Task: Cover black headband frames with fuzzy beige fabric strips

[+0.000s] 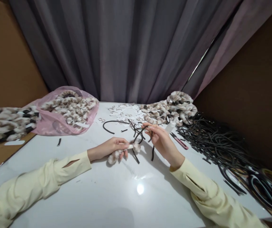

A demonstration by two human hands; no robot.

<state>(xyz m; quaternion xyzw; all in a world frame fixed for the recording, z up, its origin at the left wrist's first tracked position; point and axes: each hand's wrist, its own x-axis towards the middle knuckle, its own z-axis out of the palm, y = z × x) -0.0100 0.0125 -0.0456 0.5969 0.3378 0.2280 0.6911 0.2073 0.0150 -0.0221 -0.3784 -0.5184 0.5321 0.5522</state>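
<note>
In the middle of the white table my left hand (117, 147) is closed around a fluffy white-and-brown fur strip (114, 157) with a white tag or band (130, 146) by my thumb. The strip's far tuft (136, 147) sticks out past my fingers. My right hand (161, 138), raised a little to the right, pinches a thin black cord (139, 135) that curves down toward the tuft. Whether cord and tuft are joined I cannot tell. Other short black cord pieces (152, 153) lie beneath and beyond my hands.
A pink plastic bag (48, 125) of fur strips stands back left, beside more strips (5, 123). Another fur pile (181, 106) is back right, near pink-handled snips (179, 141). Heaped black cords (212, 139) and large scissors (265, 190) lie right. Small rings (113, 110) are scattered behind.
</note>
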